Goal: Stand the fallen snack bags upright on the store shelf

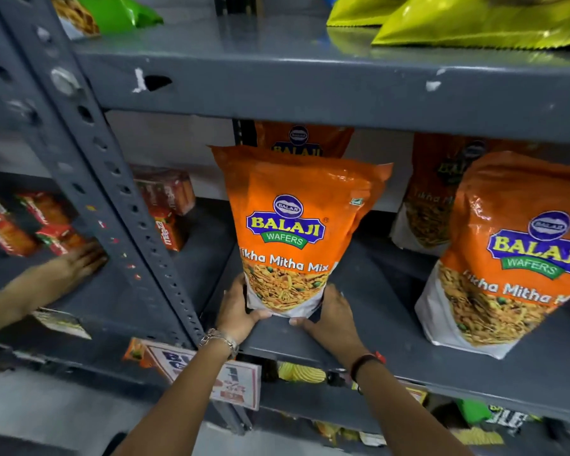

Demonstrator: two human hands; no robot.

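Landmark: snack bag (297,225), upright on the shelf (392,324), near its front edge. Directly behind it, 1 second bag (305,139), mostly hidden. Right of it, 1 front bag (514,258), upright on the same shelf; behind that, 1 rear bag (431,195). Left of it, past the upright post (112,179), small packets (168,209) on the neighbouring shelf. Touching its lower corners: left hand (236,312), right hand (331,314). Above it, on the upper shelf (277,80), 2 bags lying flat (474,24). Below its shelf, a hanging price sign (211,373).
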